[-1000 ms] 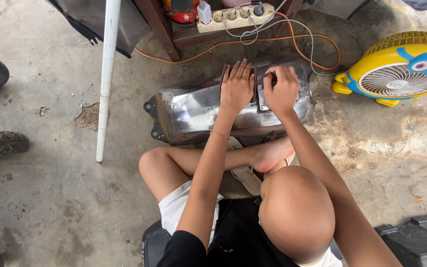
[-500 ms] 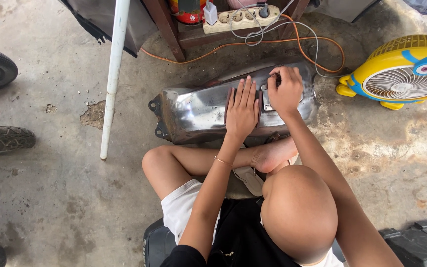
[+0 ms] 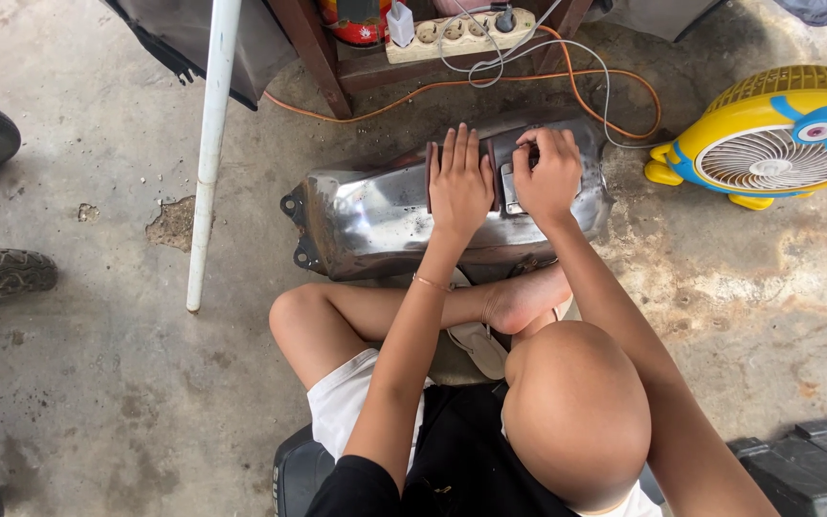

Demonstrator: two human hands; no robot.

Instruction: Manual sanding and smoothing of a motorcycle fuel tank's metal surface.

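Fingers of the left hand (image 3: 459, 187) lie flat and spread on top of the metal tank (image 3: 375, 215), pressing down and gripping nothing. The right hand (image 3: 547, 177) curls its fingers around a small grey block (image 3: 511, 190) held against the tank's top. The tank rests on the concrete floor (image 3: 98, 383), just in front of the crossed legs, with a yellow fan (image 3: 777, 144) off to its right. Bare polished steel like this looks stiff and fairly heavy, and probably slick under a palm. It likely handles best gripped by its lower edges or the brackets at its left end (image 3: 291, 230), not the smooth curved crown.
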